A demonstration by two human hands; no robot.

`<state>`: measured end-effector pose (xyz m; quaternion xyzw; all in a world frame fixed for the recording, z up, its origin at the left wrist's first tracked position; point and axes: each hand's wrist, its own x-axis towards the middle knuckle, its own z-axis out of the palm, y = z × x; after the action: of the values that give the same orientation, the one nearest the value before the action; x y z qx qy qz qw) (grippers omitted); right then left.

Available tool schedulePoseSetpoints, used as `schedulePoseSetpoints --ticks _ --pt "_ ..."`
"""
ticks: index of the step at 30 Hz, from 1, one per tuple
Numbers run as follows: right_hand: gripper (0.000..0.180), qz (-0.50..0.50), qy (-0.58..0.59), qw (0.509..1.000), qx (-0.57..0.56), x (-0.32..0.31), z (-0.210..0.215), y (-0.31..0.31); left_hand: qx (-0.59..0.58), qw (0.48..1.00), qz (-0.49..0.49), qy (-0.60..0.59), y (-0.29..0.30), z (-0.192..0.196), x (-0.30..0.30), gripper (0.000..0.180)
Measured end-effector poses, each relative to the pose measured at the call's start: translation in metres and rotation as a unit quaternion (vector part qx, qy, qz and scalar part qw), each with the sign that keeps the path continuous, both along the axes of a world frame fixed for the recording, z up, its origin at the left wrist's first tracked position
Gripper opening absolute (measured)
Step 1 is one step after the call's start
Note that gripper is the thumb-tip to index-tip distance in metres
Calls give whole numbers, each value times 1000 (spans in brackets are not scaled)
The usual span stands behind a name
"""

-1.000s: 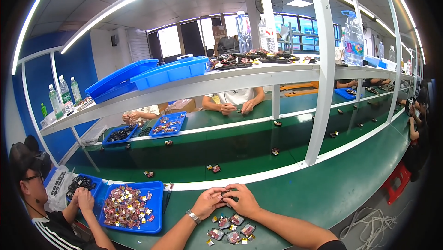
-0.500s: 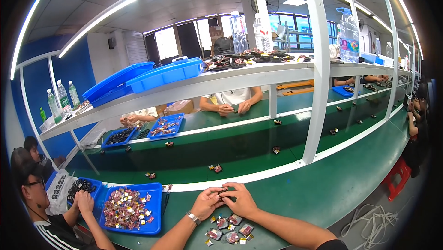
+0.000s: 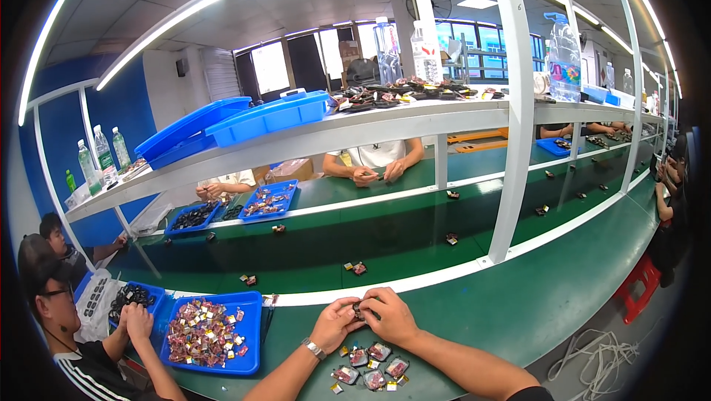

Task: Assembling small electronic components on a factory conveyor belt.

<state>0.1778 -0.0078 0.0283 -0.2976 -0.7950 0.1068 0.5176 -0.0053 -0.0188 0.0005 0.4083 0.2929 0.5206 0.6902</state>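
Above the near green worktop, my left hand, with a metal-banded watch at its wrist, pinches a small dark piece. The fingers of my right hand are bent onto the same piece from the other side. Fingers cover most of it, so its exact kind cannot be made out. Between my forearms lies a cluster of several small open dark-rimmed casings with reddish boards and silvery-yellow pouch cells.
Left of my arm stands a blue tray heaped with small boards and cells. A co-worker's hands are beside it. Beyond a white rail, a green belt carries scattered parts. A white post rises ahead, right of centre.
My right hand's fingers have bent in closer over the dark piece, while my left hand stays about where it was. Parts on the belt have shifted slightly right.
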Motion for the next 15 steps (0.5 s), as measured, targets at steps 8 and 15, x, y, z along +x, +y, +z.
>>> schedulePoseSetpoints --ticks 8,15 --pt "12 -29 -45 998 36 -4 -5 1 5 1000 7 5 0 1 1 31" --pt "13 -42 -69 995 63 -5 -5 -2 3 1000 10 3 1 -1 0 32"
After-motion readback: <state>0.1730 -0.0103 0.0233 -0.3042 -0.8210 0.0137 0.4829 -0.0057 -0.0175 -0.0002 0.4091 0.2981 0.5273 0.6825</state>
